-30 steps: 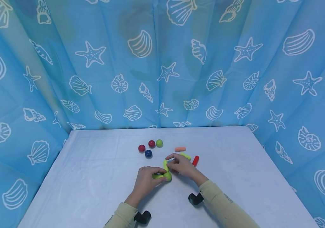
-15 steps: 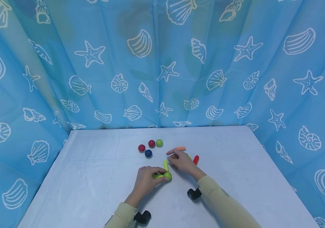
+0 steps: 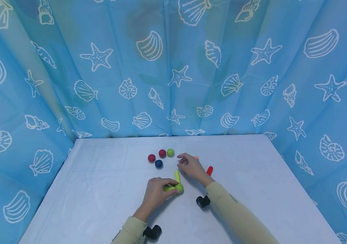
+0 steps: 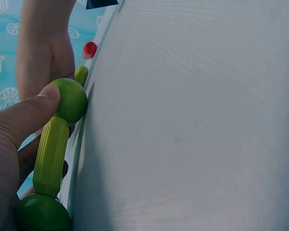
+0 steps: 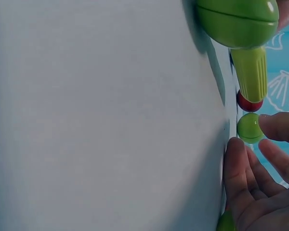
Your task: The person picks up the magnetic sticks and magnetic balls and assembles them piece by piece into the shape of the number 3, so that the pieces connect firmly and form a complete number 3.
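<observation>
Right hand [image 3: 192, 168] has reached farther forward — fingers parted; left hand [image 3: 156, 190] still pinches the nearer green ball [image 3: 179, 188].

Khaki sleeves [image 3: 237, 211], black wrist cameras [image 3: 153, 232]

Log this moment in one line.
left hand: pinches green ball joined to yellow stick | right hand: empty, near loose green ball | blue ball: on table

A blue curtain [image 3: 188, 98] backs the seemingly draped table [image 3: 100, 189].
</observation>
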A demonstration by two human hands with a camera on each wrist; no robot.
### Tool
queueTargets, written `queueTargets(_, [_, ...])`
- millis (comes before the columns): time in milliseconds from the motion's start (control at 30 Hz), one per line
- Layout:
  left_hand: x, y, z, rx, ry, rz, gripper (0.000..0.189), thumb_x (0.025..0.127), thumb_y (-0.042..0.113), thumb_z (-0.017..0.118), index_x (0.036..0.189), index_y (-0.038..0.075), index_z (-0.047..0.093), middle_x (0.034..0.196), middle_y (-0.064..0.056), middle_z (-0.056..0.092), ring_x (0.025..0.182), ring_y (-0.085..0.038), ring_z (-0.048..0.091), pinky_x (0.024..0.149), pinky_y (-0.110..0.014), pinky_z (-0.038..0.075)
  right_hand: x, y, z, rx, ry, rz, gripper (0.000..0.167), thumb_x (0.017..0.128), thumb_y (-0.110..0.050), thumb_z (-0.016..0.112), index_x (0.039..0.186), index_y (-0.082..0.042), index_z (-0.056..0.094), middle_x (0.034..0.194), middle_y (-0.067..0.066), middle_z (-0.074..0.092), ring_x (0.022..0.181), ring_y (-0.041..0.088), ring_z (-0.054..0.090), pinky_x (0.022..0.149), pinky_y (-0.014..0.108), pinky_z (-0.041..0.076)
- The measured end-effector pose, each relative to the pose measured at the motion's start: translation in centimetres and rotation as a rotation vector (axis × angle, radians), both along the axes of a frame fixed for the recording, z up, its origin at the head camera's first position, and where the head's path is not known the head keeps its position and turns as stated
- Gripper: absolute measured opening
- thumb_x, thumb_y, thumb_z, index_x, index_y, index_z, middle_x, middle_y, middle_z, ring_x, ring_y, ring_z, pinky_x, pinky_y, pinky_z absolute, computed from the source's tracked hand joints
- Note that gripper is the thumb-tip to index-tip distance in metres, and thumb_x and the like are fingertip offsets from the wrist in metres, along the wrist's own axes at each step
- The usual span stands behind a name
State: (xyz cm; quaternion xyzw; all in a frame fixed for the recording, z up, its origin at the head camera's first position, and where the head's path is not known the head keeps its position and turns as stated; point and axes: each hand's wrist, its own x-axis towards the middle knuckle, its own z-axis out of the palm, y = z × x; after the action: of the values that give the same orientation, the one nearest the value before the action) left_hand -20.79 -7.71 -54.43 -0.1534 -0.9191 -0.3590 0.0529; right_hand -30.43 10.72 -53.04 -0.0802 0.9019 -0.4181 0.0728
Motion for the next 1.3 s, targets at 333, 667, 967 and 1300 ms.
queueTargets(333, [0.0,-0.1,0.1,0.010,-0.011,-0.006,0.027,0.084,0.040,0.083,0.108,0.030,0.079,0.105,0.013,0.076,0.092,-0.011,0.063,0.103,-0.056,0.041,-1.7,-1.0,0.1,0.031,0.018,-0.037,0.042,0.097,-0.027,0.071,0.137,-0.019,0.057,0.118,0.005,0.067,0.086,0.015,0.064,0.076,0.029,0.058])
queueTargets(667, [0.0,-0.1,0.1,0.006,-0.028,-0.005,0.027,0.085,0.039,0.082,0.110,0.029,0.079,0.107,0.014,0.076,0.098,-0.012,0.065,0.105,-0.055,0.039,-3.1,-1.9,0.4,0.044,0.002,-0.051,0.042,0.098,-0.028,0.069,0.138,-0.020,0.057,0.119,0.006,0.065,0.091,0.017,0.064,0.080,0.031,0.058])
queueTargets(967, [0.0,-0.2,0.3,0.008,-0.029,-0.010,0.027,0.085,0.040,0.082,0.110,0.029,0.079,0.106,0.013,0.076,0.096,-0.012,0.064,0.105,-0.055,0.039,-4.0,-2.7,0.7,0.096,0.016,-0.050,0.043,0.098,-0.029,0.070,0.138,-0.020,0.057,0.123,0.006,0.066,0.090,0.017,0.065,0.076,0.029,0.057])
queueTargets(1300, [0.0,-0.3,0.1,0.020,-0.021,-0.020,0.026,0.085,0.038,0.083,0.109,0.029,0.079,0.104,0.013,0.076,0.094,-0.011,0.064,0.103,-0.055,0.040,-4.3,-3.6,0.6,0.163,0.044,-0.017,0.047,0.098,-0.028,0.071,0.142,-0.023,0.056,0.129,0.008,0.063,0.118,0.027,0.059,0.100,0.044,0.051])
